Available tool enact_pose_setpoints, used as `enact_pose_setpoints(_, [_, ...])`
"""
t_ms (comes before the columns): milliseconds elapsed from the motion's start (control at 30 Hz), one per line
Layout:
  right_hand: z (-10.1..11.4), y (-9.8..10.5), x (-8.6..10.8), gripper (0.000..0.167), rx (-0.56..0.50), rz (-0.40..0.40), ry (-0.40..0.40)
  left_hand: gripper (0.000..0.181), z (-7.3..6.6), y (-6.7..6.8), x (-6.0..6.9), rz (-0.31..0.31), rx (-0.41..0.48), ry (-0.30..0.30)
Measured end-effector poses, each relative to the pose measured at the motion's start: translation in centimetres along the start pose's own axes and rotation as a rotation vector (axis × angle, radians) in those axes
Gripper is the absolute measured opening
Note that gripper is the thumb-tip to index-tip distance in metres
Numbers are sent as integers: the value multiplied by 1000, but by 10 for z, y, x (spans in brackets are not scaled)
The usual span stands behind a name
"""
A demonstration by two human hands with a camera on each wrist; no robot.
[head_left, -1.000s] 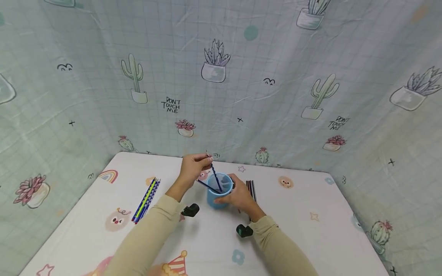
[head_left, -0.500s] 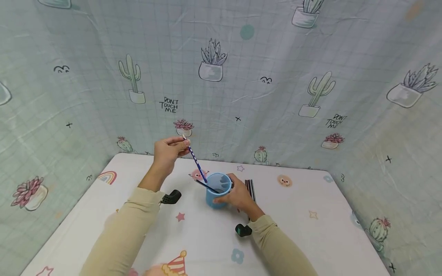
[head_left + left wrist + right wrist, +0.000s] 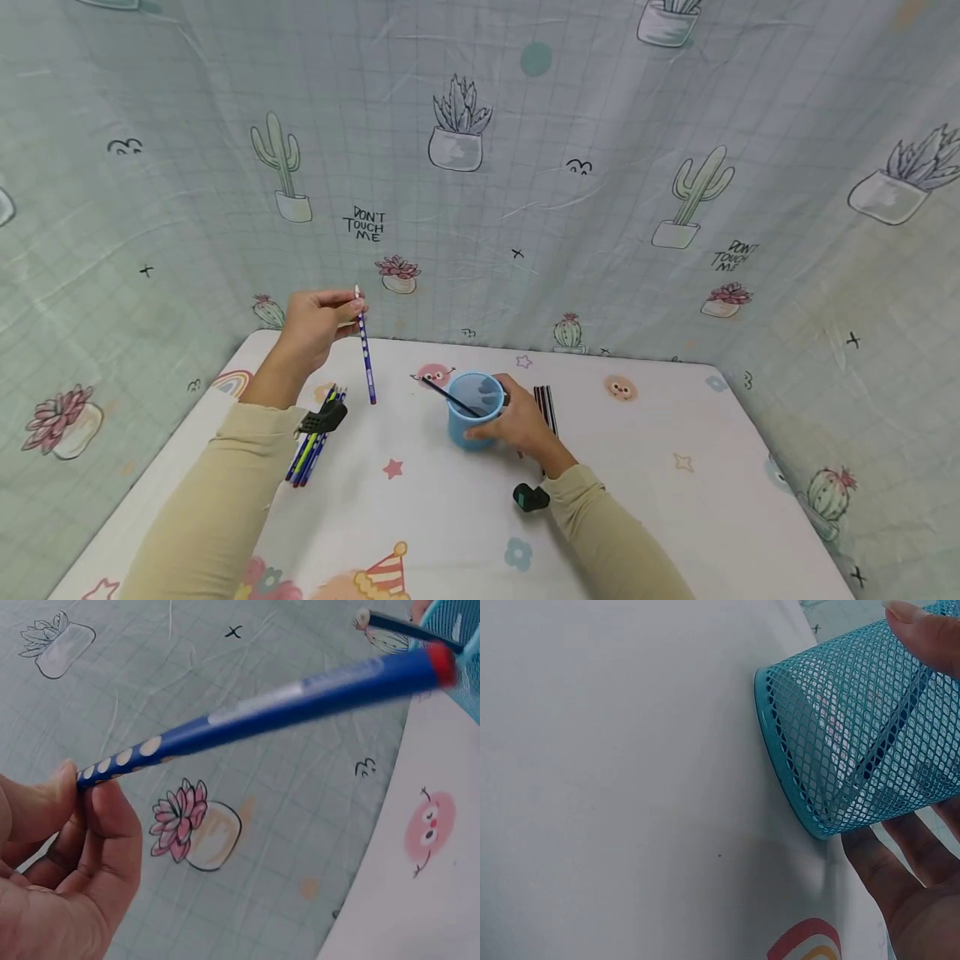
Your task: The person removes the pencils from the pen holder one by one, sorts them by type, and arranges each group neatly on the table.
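Between thumb and fingertips my left hand (image 3: 313,327) pinches a blue pencil (image 3: 367,358) with pale dots near its tip end. The pencil hangs over the table with its tip up and its red end down, also plain in the left wrist view. My right hand (image 3: 522,421) grips a light blue mesh pencil cup (image 3: 467,435) from the right side, thumb and fingers round its wall. One dark pencil (image 3: 448,396) leans in the cup and sticks out to the left. Through the mesh of the cup (image 3: 855,727), that pencil shows in the right wrist view.
Below my left wrist lies a bundle of blue and yellow-green pencils (image 3: 309,454), partly hidden by the wrist camera (image 3: 324,417). Several dark striped pencils (image 3: 547,408) lie right of the cup, partly behind my right hand. A patterned cloth wall (image 3: 480,217) stands behind the table (image 3: 637,467).
My left hand has lifted the blue pencil out of the cup and carried it to the left, toward the pencil bundle. My right hand and the cup have stayed in place.
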State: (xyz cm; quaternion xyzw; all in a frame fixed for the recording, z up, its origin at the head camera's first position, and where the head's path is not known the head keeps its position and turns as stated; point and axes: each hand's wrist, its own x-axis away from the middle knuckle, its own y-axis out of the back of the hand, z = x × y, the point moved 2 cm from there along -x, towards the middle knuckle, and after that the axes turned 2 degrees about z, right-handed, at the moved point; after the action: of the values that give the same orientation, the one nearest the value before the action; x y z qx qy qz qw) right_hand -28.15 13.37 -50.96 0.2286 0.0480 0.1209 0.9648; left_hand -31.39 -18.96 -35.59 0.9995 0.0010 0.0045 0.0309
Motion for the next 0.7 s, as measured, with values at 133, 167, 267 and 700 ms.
enact_pose_setpoints(133, [1, 0, 0, 91, -6, 1, -8, 42, 9, 6, -1, 17, -120, 59])
enact_pose_setpoints(167, [2, 0, 0, 91, -4, 0, -10, 42, 12, 8, -1, 24, -139, 71])
enact_pose_setpoints(267, [3, 0, 0, 90, -2, -2, -12, 41, 22, 13, -2, 40, -190, 94])
enact_pose_setpoints(700, [-1, -1, -2, 90, -1, -6, -18, 37, 72, 29, 1, 33, -319, 143])
